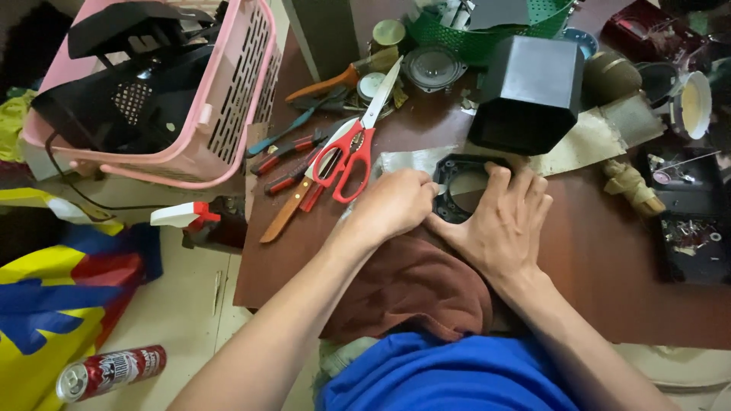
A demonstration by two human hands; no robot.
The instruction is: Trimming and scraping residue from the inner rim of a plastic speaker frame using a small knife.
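Note:
A black plastic frame with a round opening lies on the brown table, on a strip of grey fabric. My left hand is closed at the frame's left edge, gripping it. My right hand lies flat with fingers spread over the frame's right side and lower edge. A brown cloth lies under both wrists. A black hexagonal housing stands just behind the frame.
Red-handled scissors, pliers and a wooden-handled knife lie left of my hands. A pink basket with black parts overhangs the table's left. A green basket, speaker, and black parts tray surround. A can lies on the floor.

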